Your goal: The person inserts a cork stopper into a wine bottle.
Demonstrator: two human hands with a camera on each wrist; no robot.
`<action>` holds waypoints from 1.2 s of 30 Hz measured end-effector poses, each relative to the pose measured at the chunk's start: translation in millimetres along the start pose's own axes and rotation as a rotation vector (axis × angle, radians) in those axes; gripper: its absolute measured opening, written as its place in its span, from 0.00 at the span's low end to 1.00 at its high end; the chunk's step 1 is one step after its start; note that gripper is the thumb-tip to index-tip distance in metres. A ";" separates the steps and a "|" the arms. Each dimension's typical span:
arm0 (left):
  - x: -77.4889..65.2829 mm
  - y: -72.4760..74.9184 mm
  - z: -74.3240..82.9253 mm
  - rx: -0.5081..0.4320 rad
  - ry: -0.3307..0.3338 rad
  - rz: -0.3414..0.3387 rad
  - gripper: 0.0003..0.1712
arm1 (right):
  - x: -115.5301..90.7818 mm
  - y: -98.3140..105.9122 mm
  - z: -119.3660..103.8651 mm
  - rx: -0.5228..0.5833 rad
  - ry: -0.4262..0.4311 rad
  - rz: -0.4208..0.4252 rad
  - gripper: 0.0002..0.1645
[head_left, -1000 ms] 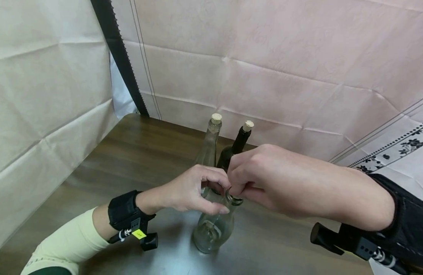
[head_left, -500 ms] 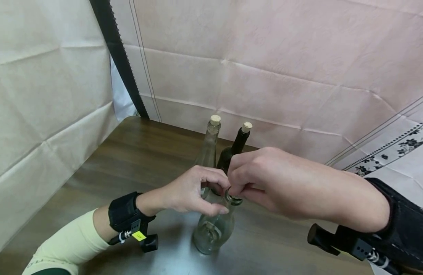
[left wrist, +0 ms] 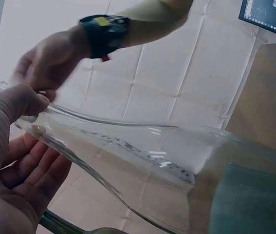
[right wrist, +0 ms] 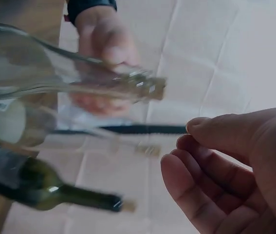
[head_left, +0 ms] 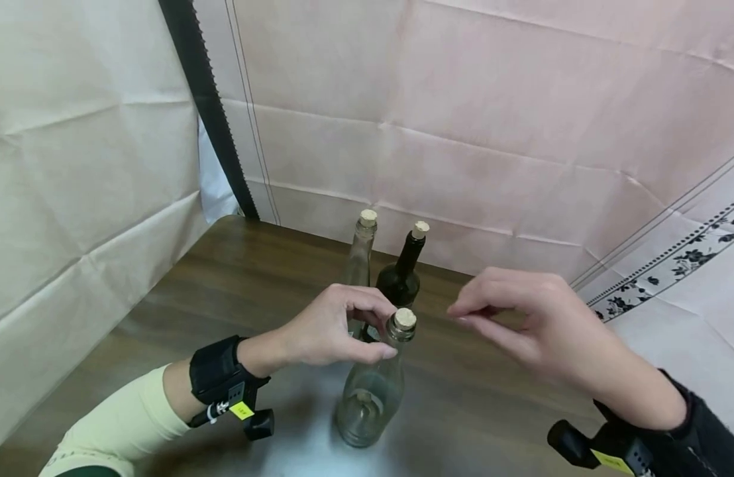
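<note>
A clear glass bottle [head_left: 373,391] stands upright on the table, a pale cork [head_left: 405,318] set in its mouth. My left hand [head_left: 337,324] holds the neck just below the rim, thumb on the near side and fingers curled behind. To the right of the bottle, in the air, is my right hand [head_left: 540,324]; its fingers are loosely bent, thumb close to the index finger, with nothing held. In the right wrist view the corked neck [right wrist: 142,85] lies beyond the right fingertips [right wrist: 196,126], apart from them.
Behind my left hand stand a taller clear bottle [head_left: 359,258] and a dark green bottle [head_left: 399,281], both corked. The wooden table [head_left: 271,265] meets a pale cloth backdrop [head_left: 492,132] at the back and left. A screen [left wrist: 269,17] shows in the left wrist view.
My right hand has let go at the bottle's mouth and moved off to the right, bringing the cork there into sight. My left hand keeps its hold on the neck.
</note>
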State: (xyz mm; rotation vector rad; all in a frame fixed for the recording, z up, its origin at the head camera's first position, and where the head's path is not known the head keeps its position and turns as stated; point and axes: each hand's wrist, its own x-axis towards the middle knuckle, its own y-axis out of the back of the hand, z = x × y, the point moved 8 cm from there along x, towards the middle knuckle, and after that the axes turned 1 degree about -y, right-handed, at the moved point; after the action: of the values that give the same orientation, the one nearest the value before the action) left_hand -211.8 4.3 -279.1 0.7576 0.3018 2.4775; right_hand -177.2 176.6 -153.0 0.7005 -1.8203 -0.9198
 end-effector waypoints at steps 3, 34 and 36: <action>3.8 6.8 -4.4 0.026 0.026 0.033 0.15 | -20.0 -5.8 19.4 0.017 -0.097 0.035 0.26; 20.0 38.1 -16.3 0.171 0.109 0.155 0.16 | -98.4 -82.1 82.9 0.237 -0.462 0.154 0.19; 18.9 37.7 -16.8 0.192 0.107 0.160 0.16 | -100.6 -85.3 84.1 0.238 -0.476 0.179 0.19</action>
State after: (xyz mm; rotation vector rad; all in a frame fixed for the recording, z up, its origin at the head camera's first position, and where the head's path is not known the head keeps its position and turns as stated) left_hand -250.6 -17.9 -270.9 0.7531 0.5438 2.6726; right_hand -209.4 232.2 -295.6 0.4744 -2.4012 -0.8025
